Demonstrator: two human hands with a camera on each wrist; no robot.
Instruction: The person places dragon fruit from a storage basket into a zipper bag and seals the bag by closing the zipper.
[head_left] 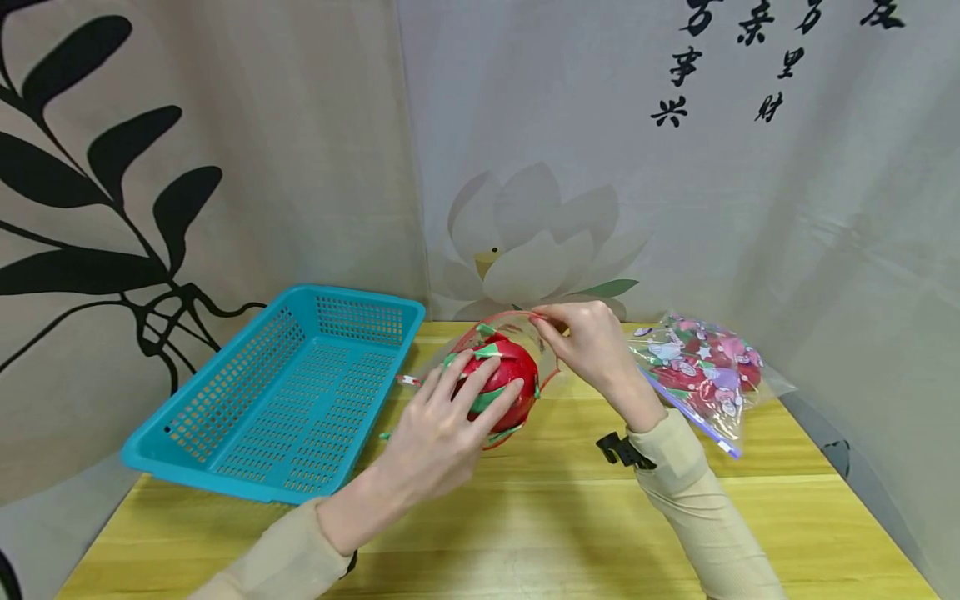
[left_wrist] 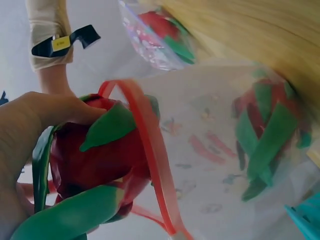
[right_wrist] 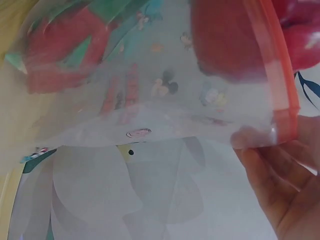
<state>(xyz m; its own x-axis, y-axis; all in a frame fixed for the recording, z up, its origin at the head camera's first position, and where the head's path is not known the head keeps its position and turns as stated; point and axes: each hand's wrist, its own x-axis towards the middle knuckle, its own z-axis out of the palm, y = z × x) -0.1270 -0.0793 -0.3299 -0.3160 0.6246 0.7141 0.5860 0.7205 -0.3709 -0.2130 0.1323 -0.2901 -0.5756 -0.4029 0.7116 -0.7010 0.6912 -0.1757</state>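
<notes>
My left hand (head_left: 442,433) grips a red dragon fruit (head_left: 519,371) with green scales, fingers spread over its top in the head view. In the left wrist view the thumb presses on this fruit, which sits at the mouth of a clear zip bag (left_wrist: 200,115) with a red rim. Deeper in that bag lies another dragon fruit (left_wrist: 272,125). The right hand (head_left: 596,346) pinches the bag's red rim, which stands open around the held fruit. Cartoon prints show on the bag (right_wrist: 175,115) in the right wrist view.
A blue plastic basket (head_left: 330,396) stands to the left on the wooden table (head_left: 570,533). At the right lies a second printed zip bag (head_left: 701,367) with a purple slider edge and red fruit inside. A curtain (head_left: 525,108) hangs behind the table.
</notes>
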